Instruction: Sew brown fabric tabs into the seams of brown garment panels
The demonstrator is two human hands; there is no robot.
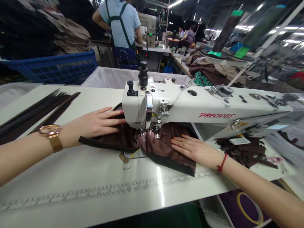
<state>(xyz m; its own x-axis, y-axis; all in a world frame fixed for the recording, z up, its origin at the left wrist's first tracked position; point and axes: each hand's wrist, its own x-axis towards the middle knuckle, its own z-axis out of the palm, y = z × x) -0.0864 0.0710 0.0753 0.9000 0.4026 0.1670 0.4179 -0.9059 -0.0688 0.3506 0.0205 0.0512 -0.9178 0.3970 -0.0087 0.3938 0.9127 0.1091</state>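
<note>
Dark brown, shiny fabric (175, 147) with black edging lies under the needle area of a white sewing machine (185, 101). My left hand (101, 122) rests on the fabric's left part, fingers stretched toward the machine head; the tips of some are close to or behind its edge. My right hand (192, 147) lies flat on the right part, fingers extended. The presser foot (142, 131) sits over the middle of the cloth, where it bunches into folds. Neither hand is closed on anything.
Dark strips (35, 114) lie on the table's left. Brown scraps (244, 152) are piled under the machine arm at right. A printed ruler (109, 190) runs along the front. Behind stand a blue basket (66, 68) full of fabric, thread cones (225, 33) and a seated person (122, 23).
</note>
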